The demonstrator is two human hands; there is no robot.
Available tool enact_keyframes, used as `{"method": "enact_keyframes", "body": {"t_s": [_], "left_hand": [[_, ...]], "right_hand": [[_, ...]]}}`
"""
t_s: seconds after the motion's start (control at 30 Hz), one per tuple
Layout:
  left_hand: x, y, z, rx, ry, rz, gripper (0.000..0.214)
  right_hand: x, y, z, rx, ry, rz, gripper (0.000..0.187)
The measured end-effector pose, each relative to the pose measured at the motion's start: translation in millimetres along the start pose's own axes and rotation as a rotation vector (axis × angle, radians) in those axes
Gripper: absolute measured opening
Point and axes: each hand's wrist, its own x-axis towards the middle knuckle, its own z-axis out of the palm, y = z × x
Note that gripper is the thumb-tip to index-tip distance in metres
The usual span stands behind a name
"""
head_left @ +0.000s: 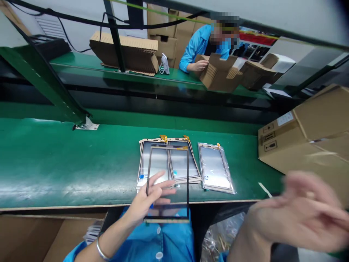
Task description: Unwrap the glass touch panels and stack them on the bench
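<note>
A transparent touch screen panel (pixel 180 196) with a dark border is tilted up over the bench's front edge. My left hand (pixel 152 194) grips it at its left edge, and the fingers show through the glass. Behind it lie two stacks of touch screen panels, a left stack (pixel 145 156) and a middle stack (pixel 188 165), with orange flex tabs at the top. To their right rests a stack of panels in clear film (pixel 216 167). My right hand (pixel 302 214) is at the lower right, in front of the carton, smeared by motion; whether it holds anything is unclear.
A large cardboard carton (pixel 291 138) stands at the right end of the green bench (pixel 68 160). A white strip (pixel 265 190) lies near the edge. Beyond the metal frame (pixel 62 87), a co-worker in blue (pixel 197 45) handles an open box (pixel 220 72). Clear plastic bags (pixel 223 233) lie below.
</note>
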Motion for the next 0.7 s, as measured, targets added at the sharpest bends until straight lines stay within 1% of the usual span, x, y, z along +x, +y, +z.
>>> {"method": "enact_keyframes", "body": {"t_s": [0.03,0.07,0.13,0.17,0.2,0.23,0.3,0.37,0.43,0.5,0.6,0.67,0.7], "left_hand": [[0.0,5.9,0.8,0.008,0.053,0.033,0.054],[-0.2,11.1,2.1,0.012,0.096,0.071,0.052],[-0.9,18.4,6.1,0.024,0.156,0.15,0.048],[-1.5,20.3,8.4,0.036,0.175,0.177,0.047],[-2.2,21.4,10.6,0.051,0.187,0.195,0.047],[-3.1,21.9,12.5,0.068,0.193,0.205,0.047],[-5.2,22.0,15.3,0.1,0.198,0.22,0.048],[-8.1,21.5,17.0,0.122,0.202,0.236,0.046],[-11.7,19.8,19.6,0.132,0.205,0.256,0.042],[-14.8,16.2,24.6,0.133,0.215,0.267,0.039],[-13.8,10.8,34.4,0.12,0.254,0.288,0.039],[-7.8,15.3,34.7,0.104,0.319,0.335,0.039],[-4.1,22.2,30.4,0.099,0.364,0.374,0.039]], "right_hand": [[-17.4,4.9,-11.5,-0.034,-0.071,-0.001,0.008],[-37.4,8.0,-22.2,-0.056,-0.234,0.047,0.004],[-77.7,8.8,-37.9,-0.047,-0.629,0.236,0.006],[-94.5,7.4,-42.2,-0.017,-0.755,0.326,0.007],[-107.5,5.6,-44.2,0.022,-0.807,0.388,0.009],[-116.2,3.9,-44.5,0.056,-0.811,0.423,0.008],[-122.1,2.5,-42.5,0.074,-0.78,0.455,0.006],[-118.5,4.0,-40.2,0.074,-0.78,0.457,0.006],[-113.6,6.9,-38.4,0.071,-0.813,0.453,0.007],[-112.2,8.3,-36.3,0.048,-0.833,0.428,0.009],[-115.2,1.8,-35.3,0.008,-0.84,0.336,0.013],[-114.1,-6.4,-43.9,0.059,-0.904,0.277,0.014],[-110.7,-9.3,-53.5,0.109,-0.945,0.27,0.014]]}}
